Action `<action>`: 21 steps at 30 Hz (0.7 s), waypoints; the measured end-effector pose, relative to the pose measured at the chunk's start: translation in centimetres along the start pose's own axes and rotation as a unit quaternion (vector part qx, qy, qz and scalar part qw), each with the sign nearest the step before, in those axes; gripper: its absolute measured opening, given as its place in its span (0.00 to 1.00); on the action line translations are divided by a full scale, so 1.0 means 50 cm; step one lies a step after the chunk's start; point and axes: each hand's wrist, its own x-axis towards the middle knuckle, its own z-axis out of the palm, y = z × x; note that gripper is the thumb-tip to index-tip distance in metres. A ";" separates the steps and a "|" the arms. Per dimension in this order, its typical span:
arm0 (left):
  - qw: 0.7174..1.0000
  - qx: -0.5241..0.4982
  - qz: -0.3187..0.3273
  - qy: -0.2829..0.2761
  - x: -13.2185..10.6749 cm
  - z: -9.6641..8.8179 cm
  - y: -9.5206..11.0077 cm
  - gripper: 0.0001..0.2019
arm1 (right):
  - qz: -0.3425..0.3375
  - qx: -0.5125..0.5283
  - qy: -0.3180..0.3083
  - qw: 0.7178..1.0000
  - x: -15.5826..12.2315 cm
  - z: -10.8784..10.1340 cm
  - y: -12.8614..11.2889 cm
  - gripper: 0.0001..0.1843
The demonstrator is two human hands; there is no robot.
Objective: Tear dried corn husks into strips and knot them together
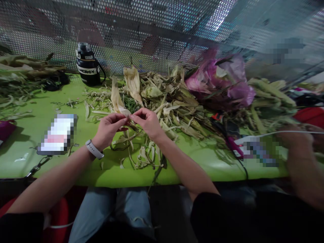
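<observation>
My left hand [110, 126], with a pale watch strap on its wrist, is closed in a pinch. Its fingertips meet those of my right hand [148, 123], which is pinched too. Between them is the narrow end of a pale corn husk [116, 98], whose wide part rises away from me; the exact spot gripped is hidden by the fingers. Just behind stands another dry husk [132, 82], spread open at its top. Green shreds [130, 104] lie beyond my fingertips. Below my hands, thin peeled strips [145, 155] are scattered on the green table [101, 173].
A heap of husks [187, 118] spreads rightward to a pink plastic bag [220, 82]. A dark bottle [87, 65] stands at the back against a perforated metal panel [162, 30]. A phone [58, 134] lies left. At right is another person's blurred arm [302, 162], near a cable and a device.
</observation>
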 end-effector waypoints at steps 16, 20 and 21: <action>0.979 -0.170 -0.113 -0.001 0.003 0.000 0.022 0.05 | -0.331 -0.167 -0.068 0.926 0.012 -0.036 -0.006 0.05; 0.972 -0.198 -0.124 -0.031 0.003 -0.003 0.018 0.06 | -0.350 -0.198 -0.057 0.914 0.011 -0.032 -0.005 0.04; 0.969 -0.207 -0.127 -0.037 0.004 -0.003 0.017 0.06 | -0.352 -0.201 -0.052 0.913 0.010 -0.031 -0.004 0.03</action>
